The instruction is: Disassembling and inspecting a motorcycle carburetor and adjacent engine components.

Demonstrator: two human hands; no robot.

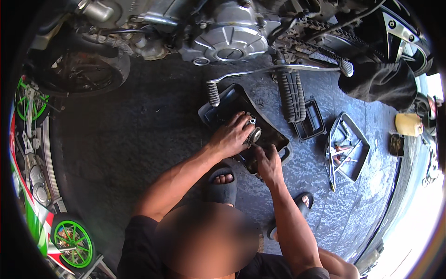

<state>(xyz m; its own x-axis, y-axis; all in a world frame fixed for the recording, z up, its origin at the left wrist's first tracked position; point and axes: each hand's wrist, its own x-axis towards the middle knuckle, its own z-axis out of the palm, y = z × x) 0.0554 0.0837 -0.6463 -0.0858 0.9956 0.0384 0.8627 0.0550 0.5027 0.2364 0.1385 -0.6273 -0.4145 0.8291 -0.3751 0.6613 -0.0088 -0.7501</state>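
Over a black plastic tray [226, 98] on the floor, my left hand [230, 137] is closed around a small metal motorcycle part [255, 135]. This part has a round, dull cap and a bright fitting at its upper end; my fingers cover much of the rest. My right hand [269, 163] is closed with its fingertips at the lower edge of the same part. Whatever lies between those fingertips is hidden. The tray's far end sits just below the motorcycle's kick pedal [213, 94].
Above stands a motorcycle with its silver engine [230, 39] and a ribbed footrest [291, 96]. To the right are a small black tray [320, 132] and a bin of hand tools [361, 162]. Beyond sits a yellowish container [409, 124]. A green-wheeled motorcycle [74, 242] stands left.
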